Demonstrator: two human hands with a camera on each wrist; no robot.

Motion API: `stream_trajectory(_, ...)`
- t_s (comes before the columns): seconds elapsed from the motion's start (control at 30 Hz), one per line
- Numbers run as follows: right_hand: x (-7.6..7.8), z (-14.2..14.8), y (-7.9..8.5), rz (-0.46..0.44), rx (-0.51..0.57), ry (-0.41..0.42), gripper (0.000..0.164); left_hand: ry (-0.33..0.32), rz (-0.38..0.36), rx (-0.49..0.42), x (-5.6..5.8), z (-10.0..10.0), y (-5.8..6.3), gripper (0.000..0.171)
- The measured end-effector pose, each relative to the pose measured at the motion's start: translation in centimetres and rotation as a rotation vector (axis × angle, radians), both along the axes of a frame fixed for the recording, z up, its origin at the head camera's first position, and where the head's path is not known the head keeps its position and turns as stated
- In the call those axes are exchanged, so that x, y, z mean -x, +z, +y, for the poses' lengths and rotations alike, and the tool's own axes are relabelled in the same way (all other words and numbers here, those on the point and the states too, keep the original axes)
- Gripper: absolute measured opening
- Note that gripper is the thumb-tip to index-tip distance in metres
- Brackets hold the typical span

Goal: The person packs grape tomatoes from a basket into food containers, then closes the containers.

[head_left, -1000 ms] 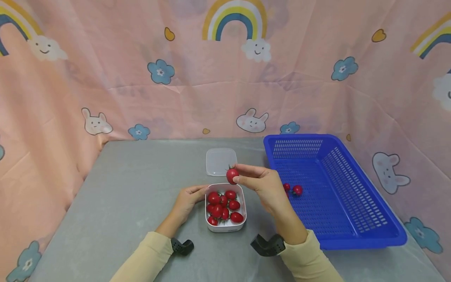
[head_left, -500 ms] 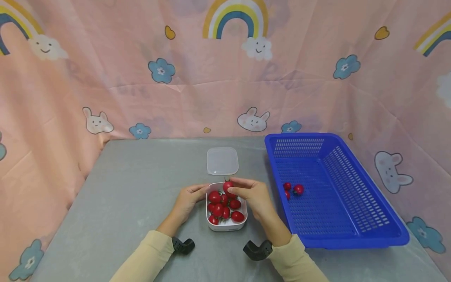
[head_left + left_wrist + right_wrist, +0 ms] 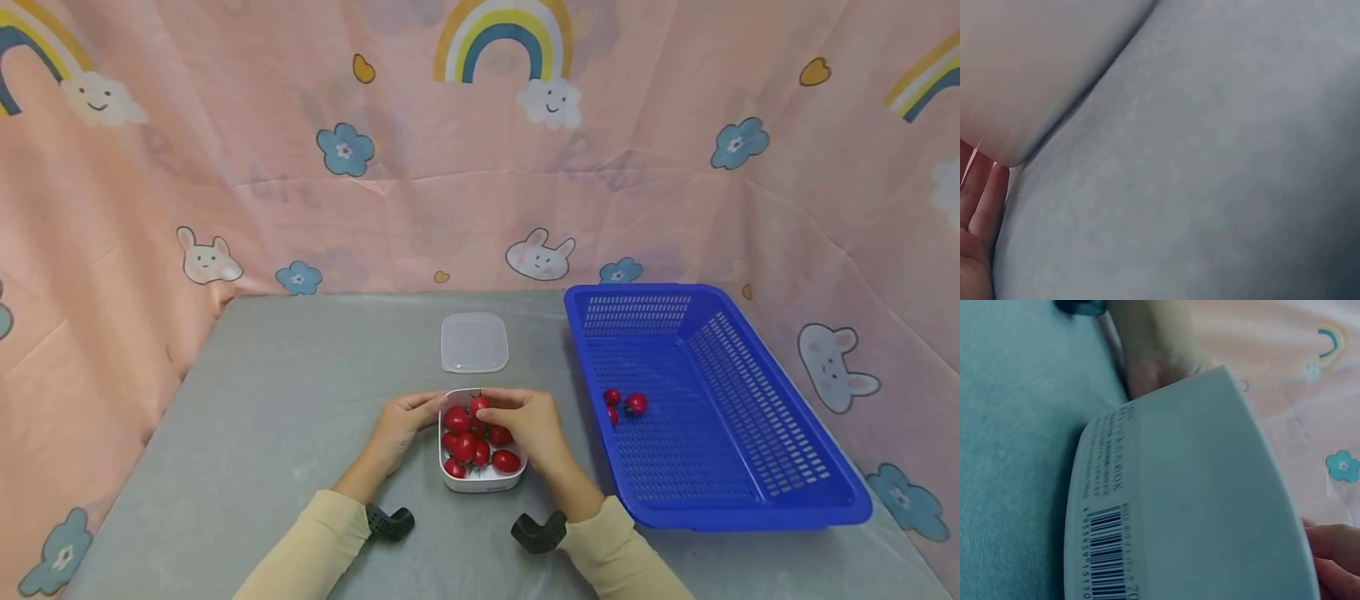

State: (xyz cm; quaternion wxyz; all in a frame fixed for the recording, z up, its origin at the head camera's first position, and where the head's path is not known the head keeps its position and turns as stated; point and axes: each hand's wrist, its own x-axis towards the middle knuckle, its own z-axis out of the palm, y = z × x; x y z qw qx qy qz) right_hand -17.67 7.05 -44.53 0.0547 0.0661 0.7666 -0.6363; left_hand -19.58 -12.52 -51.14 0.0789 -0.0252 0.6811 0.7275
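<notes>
A small white plastic box [image 3: 483, 485] holds several red cherry tomatoes [image 3: 465, 447]. My left hand [image 3: 395, 429] rests against the box's left side, its fingers fairly straight and the tips at the rim; the left wrist view shows fingers [image 3: 984, 203] along the outer wall. Over the box's far part, my right hand [image 3: 528, 421] pinches a cherry tomato [image 3: 478, 405] between thumb and forefinger, low among the others. Whether it touches them I cannot tell. In the right wrist view the box's printed wall [image 3: 1197, 481] hides most of the work, leaving some fingers [image 3: 1338, 556] visible.
A clear lid [image 3: 474, 343] lies flat on the grey table [image 3: 315, 358] behind the box. To the right stands a large blue basket [image 3: 720, 400] with a few cherry tomatoes [image 3: 636, 404] near its left wall. A patterned pink curtain [image 3: 420, 208] hangs behind the table.
My right hand has moved left and down from above the box's far right corner, bringing the pinched cherry tomato into the box. The left hand has stayed at the box's side.
</notes>
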Motion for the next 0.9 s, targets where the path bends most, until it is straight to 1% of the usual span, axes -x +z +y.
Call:
stream_trajectory(0.2, -0.1, -0.2, -0.4, 0.093, -0.174, 0.033, 0.028, -0.001, 0.004, -0.005, 0.0, 0.1, 0.1, 0.031)
stream_trajectory(0.27, -0.1, -0.2, -0.4, 0.119, -0.202, 0.044, 0.028, -0.002, 0.008, -0.007, 0.0, 0.1, 0.0, 0.031)
stream_trajectory(0.47, -0.2, -0.4, -0.3, 0.143, -0.248, 0.061, 0.029, -0.004, 0.004, 0.006, 0.0, 0.1, 0.0, 0.031)
stream_trajectory(0.7, -0.3, -0.4, -0.1, 0.122, -0.249, 0.050, 0.031, -0.015, 0.008, 0.011, 0.0, 0.0, -0.1, 0.033)
stream_trajectory(0.8, -0.3, -0.3, 0.1, 0.120, -0.214, 0.039, 0.030, -0.026, 0.006, 0.015, 0.1, -0.1, -0.1, 0.034)
stream_trajectory(0.9, -0.6, -0.3, 0.9, 0.135, -0.134, 0.028, 0.029, -0.038, 0.013, 0.020, 0.1, -0.2, -0.1, 0.034)
